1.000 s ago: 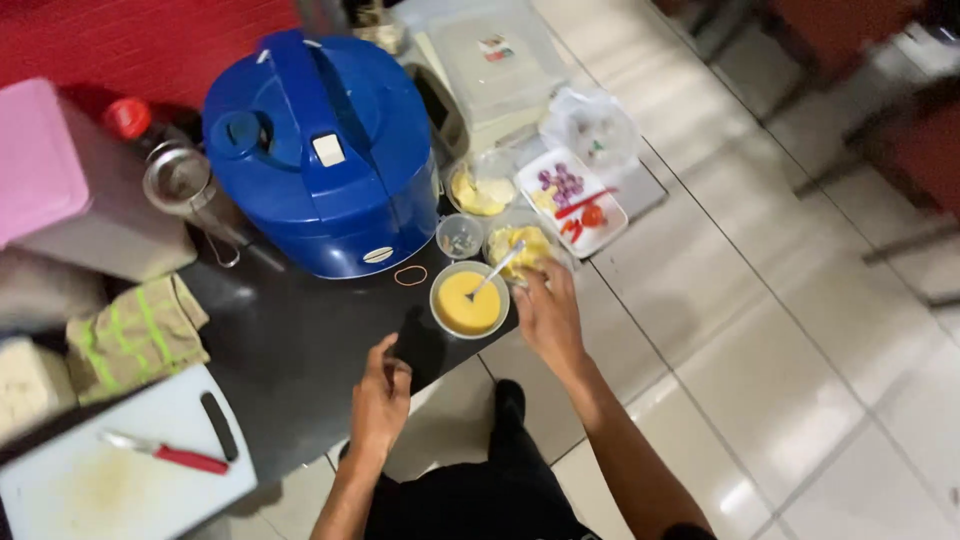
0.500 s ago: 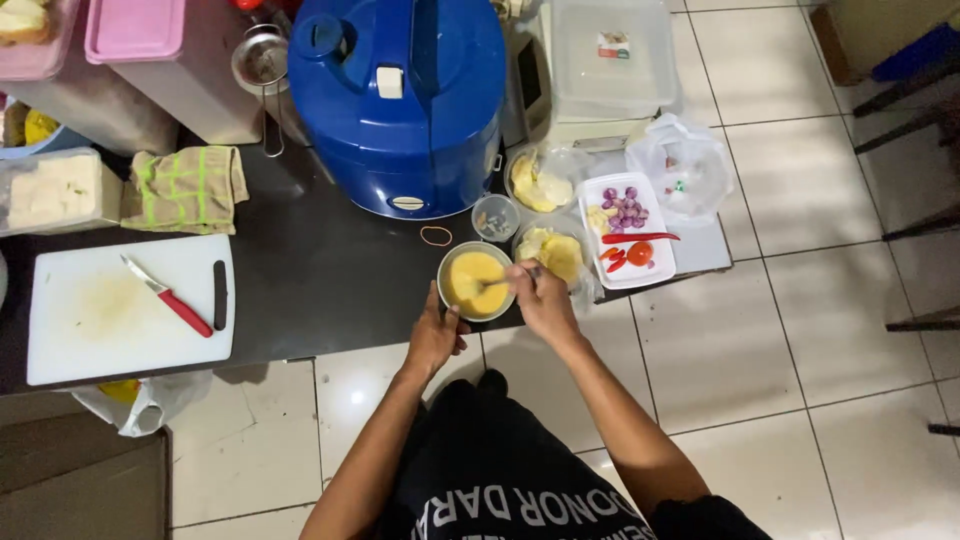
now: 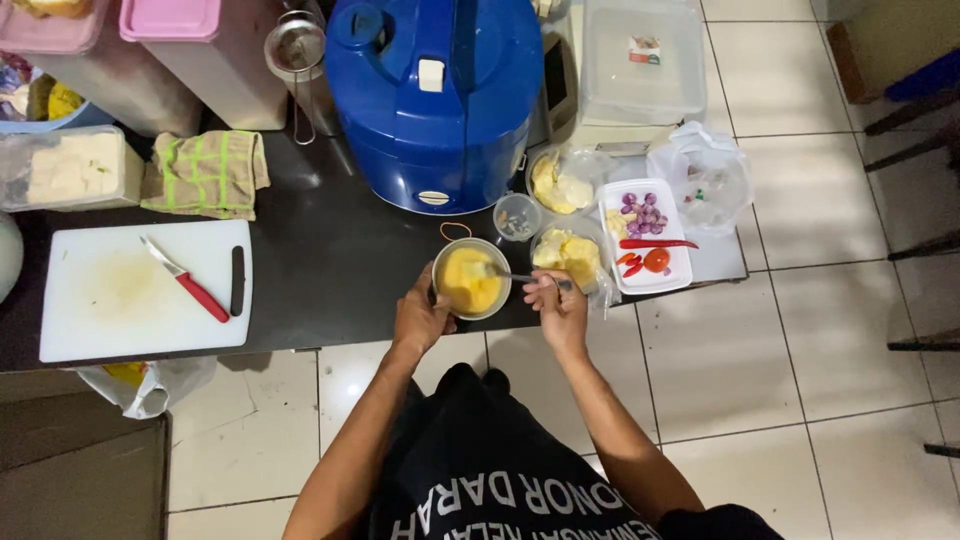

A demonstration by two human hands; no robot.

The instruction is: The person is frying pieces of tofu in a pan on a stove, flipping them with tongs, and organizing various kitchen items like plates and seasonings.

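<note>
I see the bowl of yellow batter (image 3: pixel 471 280) near the front edge of the black worktop (image 3: pixel 330 270). My left hand (image 3: pixel 420 318) wraps its rim, grip curled closed. My right hand (image 3: pixel 556 300) pinches a fork (image 3: pixel 515 275) whose long axis lies left-right, its head in the batter. Behind stands a blue cooker (image 3: pixel 435 100); pale floor tiles (image 3: pixel 800 350) below.

Even indoor light, fairly bright. Soft striped shadows on the floor tiles (image 3: pixel 800 330) at right. Dull glare on the blue cooker (image 3: pixel 435 95). Sharp centre; edges slightly soft.
</note>
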